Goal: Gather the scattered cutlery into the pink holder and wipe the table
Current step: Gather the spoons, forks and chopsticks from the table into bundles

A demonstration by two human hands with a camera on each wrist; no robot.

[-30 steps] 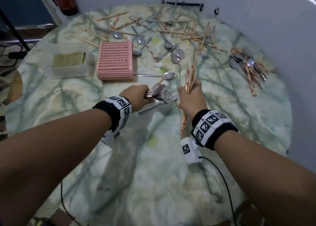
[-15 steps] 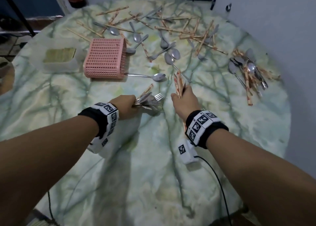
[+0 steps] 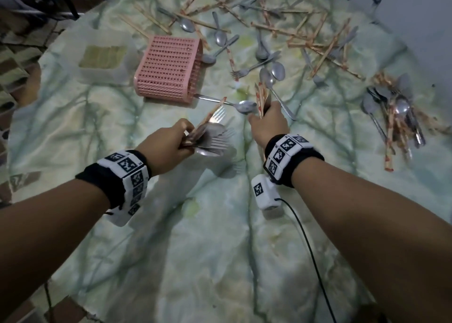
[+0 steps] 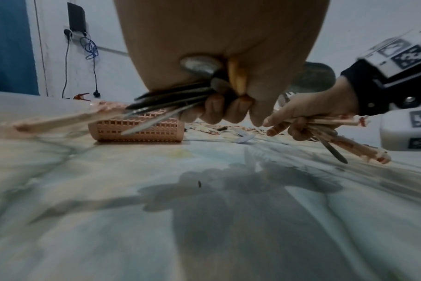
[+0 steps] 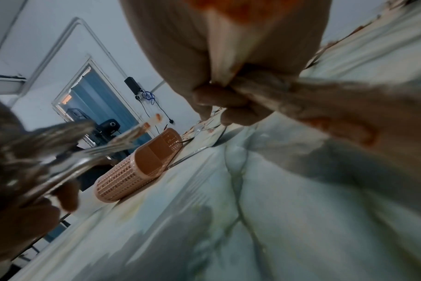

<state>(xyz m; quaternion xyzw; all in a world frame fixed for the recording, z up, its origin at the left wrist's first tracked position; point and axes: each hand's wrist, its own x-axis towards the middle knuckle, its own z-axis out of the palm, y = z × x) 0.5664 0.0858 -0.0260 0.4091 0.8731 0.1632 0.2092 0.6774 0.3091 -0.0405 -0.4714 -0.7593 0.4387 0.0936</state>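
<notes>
Both hands [image 3: 168,143] nearer pink holder [image 3: 170,68]

A clear plastic box [image 3: 101,72] sits on the surface, left of centre toward the far side, holding a flat yellow-green pad [image 3: 102,56]. Beyond the surface's left edge lies a floor of brown patterned tiles [image 3: 14,53], crossed by a dark slanted pole [image 3: 66,0]. On the pale wall [image 4: 373,19] behind, a black box [image 4: 77,18] is mounted high, with a coil of blue cable [image 4: 91,47] and a black cord hanging beneath it. A blue door [image 4: 10,47] stands to the left of that wall. A black cable [image 3: 310,256] trails off the near edge.
</notes>
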